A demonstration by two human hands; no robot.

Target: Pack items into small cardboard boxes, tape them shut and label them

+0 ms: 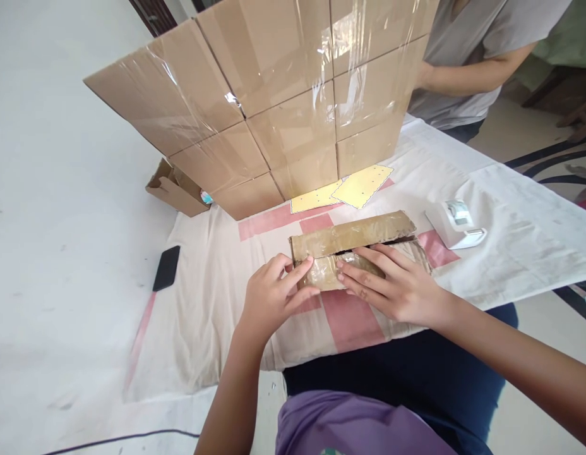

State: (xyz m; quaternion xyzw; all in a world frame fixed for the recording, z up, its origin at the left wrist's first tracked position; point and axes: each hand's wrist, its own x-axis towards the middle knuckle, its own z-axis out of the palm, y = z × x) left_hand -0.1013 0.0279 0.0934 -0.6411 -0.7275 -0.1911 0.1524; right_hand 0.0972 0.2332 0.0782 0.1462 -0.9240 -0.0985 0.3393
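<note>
Head view: cardboard box (354, 237) — likely light, stiff; grip ends
Left hand (273, 294): fingers parted, touching
Right hand (400, 285): spread on top

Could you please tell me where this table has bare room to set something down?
The widest bare patch of tablecloth lies between the phone and the left hand. Another lies right of the tape dispenser, toward the picture's right edge. The middle is crowded: left hand and right hand touch the box, with yellow papers and the cardboard panel beyond.

Fingers (364, 278) on a taped cardboard box (352, 236)
</note>
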